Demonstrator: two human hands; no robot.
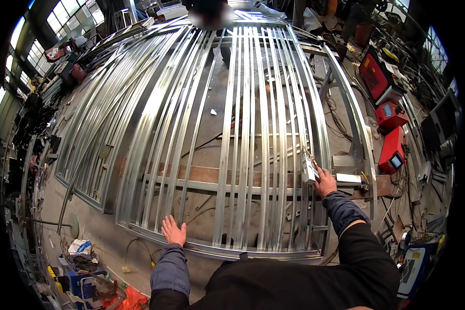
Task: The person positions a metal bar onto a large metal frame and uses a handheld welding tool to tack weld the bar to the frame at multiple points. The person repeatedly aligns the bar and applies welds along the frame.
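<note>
A large frame of silvery metal tubes [263, 196] lies flat before me, with long parallel bars running away from my body. My left hand [174, 231] is open, its fingers spread over the near rail and the ends of the bars at left of centre. My right hand [325, 182] is closed round a silver-white welding gun [310, 170] with a slim brass-coloured tip, over the right side of the frame. Its grip is partly hidden by my fingers. Right of that hand lies a short pale rectangular tube [348, 178], with a blue and yellow tape measure [365, 187] near its end.
Many loose metal bars [124, 98] lie on the left part of the frame. Red machines [393, 150] stand at the right, near coiled cables [338, 116] on the floor. A person [211, 13] stands at the far end. Bags and tools [82, 253] sit at lower left.
</note>
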